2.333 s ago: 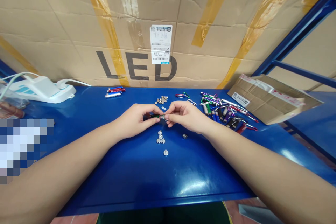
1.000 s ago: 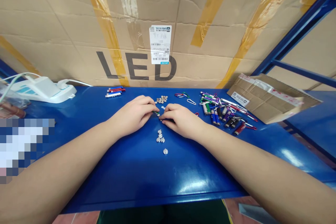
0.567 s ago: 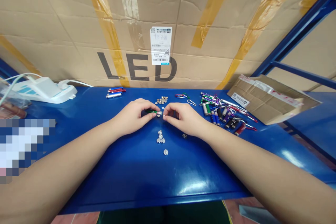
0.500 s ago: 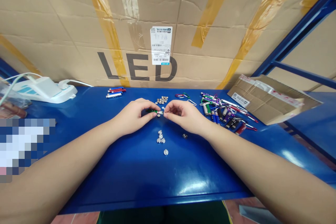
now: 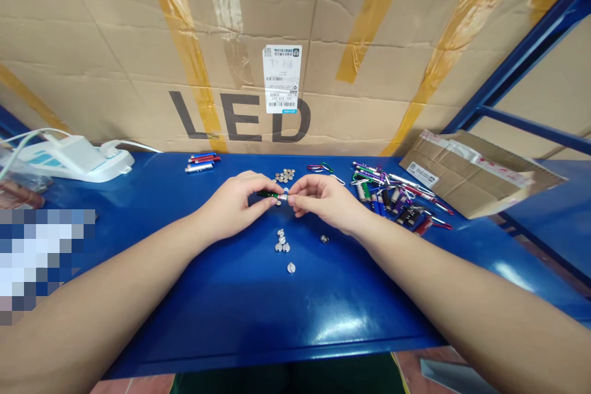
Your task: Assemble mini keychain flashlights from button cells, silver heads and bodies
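Left hand [image 5: 233, 206] and right hand [image 5: 325, 200] reach in, fingers [image 5: 295, 200] pinching one green flashlight [image 5: 265, 194]; below, five silver caps [image 5: 282, 243], looks like!

A blue-painted steel counter [image 5: 240, 314] runs across the view, and everything sits along its back half. At the left corner is a white power strip [image 5: 69, 161] with a plug-in adapter, beside a plastic bag [image 5: 23, 180]. Further along the back edge lie a few keychain flashlights [image 5: 201, 162], then a small heap of button cells [image 5: 284, 175] and some carabiner clips [image 5: 319, 167]. Nearer the front, silver end caps [image 5: 282, 244] lie loose, one [image 5: 290, 268] well apart. To the right is a jumbled pile of flashlights [image 5: 390, 197] — and at the right end, a flattened cardboard mailer [image 5: 466, 175] overhangs the edge.
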Demonstrator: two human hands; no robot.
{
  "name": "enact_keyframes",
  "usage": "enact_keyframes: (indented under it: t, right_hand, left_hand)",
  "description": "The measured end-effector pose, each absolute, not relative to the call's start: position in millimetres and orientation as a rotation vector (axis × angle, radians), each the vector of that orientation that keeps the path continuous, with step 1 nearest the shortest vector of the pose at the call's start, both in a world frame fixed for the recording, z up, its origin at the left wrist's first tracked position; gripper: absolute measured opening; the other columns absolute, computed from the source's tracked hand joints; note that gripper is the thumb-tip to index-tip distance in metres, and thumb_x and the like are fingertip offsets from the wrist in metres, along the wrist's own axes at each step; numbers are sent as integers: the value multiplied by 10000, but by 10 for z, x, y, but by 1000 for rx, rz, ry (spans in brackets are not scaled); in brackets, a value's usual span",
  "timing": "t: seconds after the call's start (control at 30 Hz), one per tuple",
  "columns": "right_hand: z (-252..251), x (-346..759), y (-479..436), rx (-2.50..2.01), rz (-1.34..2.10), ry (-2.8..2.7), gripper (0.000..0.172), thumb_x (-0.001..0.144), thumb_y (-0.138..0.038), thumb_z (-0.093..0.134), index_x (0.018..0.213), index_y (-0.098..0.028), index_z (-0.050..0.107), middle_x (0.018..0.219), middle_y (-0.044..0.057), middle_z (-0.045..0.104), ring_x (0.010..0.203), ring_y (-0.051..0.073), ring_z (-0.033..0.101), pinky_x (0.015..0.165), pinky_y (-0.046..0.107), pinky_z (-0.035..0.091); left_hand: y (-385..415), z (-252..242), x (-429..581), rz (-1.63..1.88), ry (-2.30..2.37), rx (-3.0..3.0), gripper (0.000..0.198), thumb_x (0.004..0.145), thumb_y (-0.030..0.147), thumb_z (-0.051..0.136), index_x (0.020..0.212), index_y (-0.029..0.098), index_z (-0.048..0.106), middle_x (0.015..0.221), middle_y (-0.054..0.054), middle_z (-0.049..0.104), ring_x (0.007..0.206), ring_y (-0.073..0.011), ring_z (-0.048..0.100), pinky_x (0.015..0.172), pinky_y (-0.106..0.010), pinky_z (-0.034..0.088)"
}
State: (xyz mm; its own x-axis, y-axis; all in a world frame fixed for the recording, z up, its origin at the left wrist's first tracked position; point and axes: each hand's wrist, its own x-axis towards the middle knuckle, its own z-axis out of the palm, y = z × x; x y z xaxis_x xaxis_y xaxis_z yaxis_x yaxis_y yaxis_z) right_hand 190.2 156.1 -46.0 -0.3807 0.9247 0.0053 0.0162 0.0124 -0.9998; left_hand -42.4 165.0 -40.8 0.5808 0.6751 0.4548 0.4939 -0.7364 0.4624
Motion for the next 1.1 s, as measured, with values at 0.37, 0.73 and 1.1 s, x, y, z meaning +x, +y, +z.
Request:
enact_keyframes:
  t: [0.37,0.73,1.1]
  right_hand:
    - [-461,1910,1566,-946,1380,-1549,344,728,-390,871,874,-182,639,691,-27,679,635,122,655,675,284,564]
    - [-344,2210,1595,-1254,356,-2339,168,878,-160,678,1012,-195,773,991,66,779,925,230,686,897,396,514]
    - [-378,2061,1539,-1171,219,-2538,179,930,-157,668,1063,-159,789,1017,111,769,1010,278,672,956,436,507]
  left_hand:
    - [1641,-392,-422,882,969,2538,204,990,358,616,1085,239,751,1081,-47,789,1038,-240,698,932,-402,544]
    - [1639,-415,-423,834,921,2328,181,986,356,615,1085,217,673,1138,-77,745,1062,-232,718,953,-405,606]
    - [1637,-393,-424,867,865,2446,122,995,275,593,1067,209,666,1105,-69,724,1050,-217,692,968,-384,568]
